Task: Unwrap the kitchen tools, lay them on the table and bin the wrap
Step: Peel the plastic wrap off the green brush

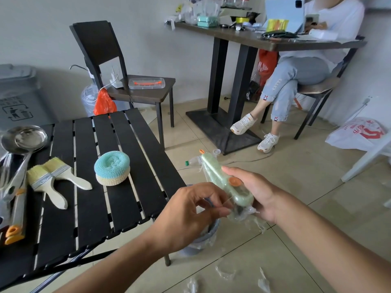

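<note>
My right hand (251,192) grips a pale green kitchen tool (220,176) with an orange knob, still covered in clear wrap. My left hand (190,210) pinches a strand of the clear wrap (243,214) at the tool's lower end. Both hands are above a small grey bin (203,240) standing on the floor beside the black slatted table (118,187). On the table lie two scouring pads (111,168) stacked together, two paint-style brushes (53,180), a steel ladle (25,142) and, at the left edge, wrapped tools with orange handles (14,216).
Scraps of clear wrap (226,273) lie on the tiled floor near me. A plastic bottle (193,161) lies on the floor beyond the tool. A black chair (135,89) with a tray, a cluttered dark table (264,39) with a seated person (296,77), and a large grey bin (19,96) stand behind.
</note>
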`<action>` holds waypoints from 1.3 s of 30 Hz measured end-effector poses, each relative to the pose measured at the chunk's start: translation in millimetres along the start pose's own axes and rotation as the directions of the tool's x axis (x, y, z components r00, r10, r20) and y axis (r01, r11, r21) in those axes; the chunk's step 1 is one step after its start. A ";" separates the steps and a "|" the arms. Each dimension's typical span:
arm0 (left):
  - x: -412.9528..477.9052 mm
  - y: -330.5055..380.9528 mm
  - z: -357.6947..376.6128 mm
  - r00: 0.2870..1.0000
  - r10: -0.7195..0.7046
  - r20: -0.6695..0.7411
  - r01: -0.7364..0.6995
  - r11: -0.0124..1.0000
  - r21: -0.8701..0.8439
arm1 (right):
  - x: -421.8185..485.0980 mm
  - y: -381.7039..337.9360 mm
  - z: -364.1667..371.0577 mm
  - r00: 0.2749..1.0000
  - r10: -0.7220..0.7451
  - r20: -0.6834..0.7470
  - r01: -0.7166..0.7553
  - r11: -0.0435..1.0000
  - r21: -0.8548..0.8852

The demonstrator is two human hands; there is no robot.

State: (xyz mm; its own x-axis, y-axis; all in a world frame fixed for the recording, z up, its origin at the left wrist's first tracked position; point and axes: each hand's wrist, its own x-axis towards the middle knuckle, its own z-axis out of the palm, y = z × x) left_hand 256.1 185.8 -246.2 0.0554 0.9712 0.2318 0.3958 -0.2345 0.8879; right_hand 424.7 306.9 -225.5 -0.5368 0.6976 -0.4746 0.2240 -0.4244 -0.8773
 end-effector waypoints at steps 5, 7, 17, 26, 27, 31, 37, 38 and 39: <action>4.5 5.4 0.5 0.984 -0.171 -0.050 0.172 0.985 0.005 | 2.8 3.6 5.5 0.996 -0.049 -0.070 0.043 0.996 -0.076; 6.5 5.9 6.1 0.978 -0.186 -0.090 0.196 0.973 0.120 | 5.0 6.8 7.9 0.989 -0.083 -0.122 0.066 0.989 -0.132; 1.7 5.3 -5.6 0.993 0.078 0.088 -0.086 0.992 0.094 | 13.6 1.5 -8.1 0.993 0.034 -0.113 -0.008 0.976 0.218; 2.8 2.1 -38.5 0.975 0.022 0.223 -0.043 0.995 0.093 | 10.9 -4.5 -27.3 0.994 0.068 0.089 -0.097 0.920 0.379; 2.4 1.6 -38.1 0.980 0.016 0.199 -0.027 0.998 0.053 | 10.7 -3.7 -26.8 0.992 0.063 0.113 -0.098 0.932 0.348; 7.5 -7.2 -30.9 0.982 -0.106 -0.155 0.105 0.994 -0.014 | 9.8 -0.9 -21.5 0.994 -0.014 0.107 -0.006 0.983 0.185; 19.0 -15.5 -30.1 0.913 -0.286 -0.291 0.279 0.958 -0.067 | -1.9 1.3 -1.5 0.960 -0.125 0.251 0.175 0.967 -0.186; 18.5 -15.8 -28.9 0.916 -0.272 -0.296 0.272 0.961 -0.041 | -2.9 1.5 0.4 0.956 -0.137 0.260 0.196 0.956 -0.217; 17.9 -15.9 -28.0 0.918 -0.254 -0.306 0.258 0.966 -0.027 | -3.8 1.3 2.0 0.954 -0.145 0.263 0.207 0.952 -0.227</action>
State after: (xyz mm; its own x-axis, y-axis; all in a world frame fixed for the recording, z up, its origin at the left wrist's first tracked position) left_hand 225.2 205.7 -245.0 -0.3302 0.9376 0.1089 0.3713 0.0230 0.9282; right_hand 425.4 302.6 -224.7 -0.7583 0.5755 -0.3063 0.2861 -0.1284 -0.9495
